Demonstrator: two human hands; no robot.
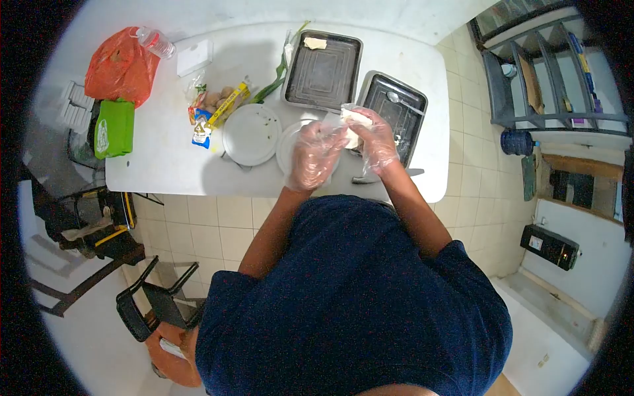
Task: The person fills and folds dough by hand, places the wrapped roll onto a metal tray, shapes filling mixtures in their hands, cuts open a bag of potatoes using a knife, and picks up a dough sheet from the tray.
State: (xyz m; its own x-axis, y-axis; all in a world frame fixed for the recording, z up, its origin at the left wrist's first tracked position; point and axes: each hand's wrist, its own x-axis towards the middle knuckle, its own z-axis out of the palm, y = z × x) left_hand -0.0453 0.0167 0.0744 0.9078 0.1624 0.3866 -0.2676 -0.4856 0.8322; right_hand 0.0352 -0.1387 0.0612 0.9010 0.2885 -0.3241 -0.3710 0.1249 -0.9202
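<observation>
Both hands wear clear plastic gloves and meet over the near edge of the table. My right hand grips a pale, folded, dough-like piece. Close beside it, my left hand has its fingers curled in, their tips near the piece; what they hold is hidden. Under my left hand, a white plate is partly covered. A dark metal tray with a spoon in it lies beyond my right hand. Below that hand is a knife.
Another dark tray holds a small pale piece. To the left are a white lid-like disc, a yellow packet, a blue packet, green leaves, a red bag, a bottle and a green box.
</observation>
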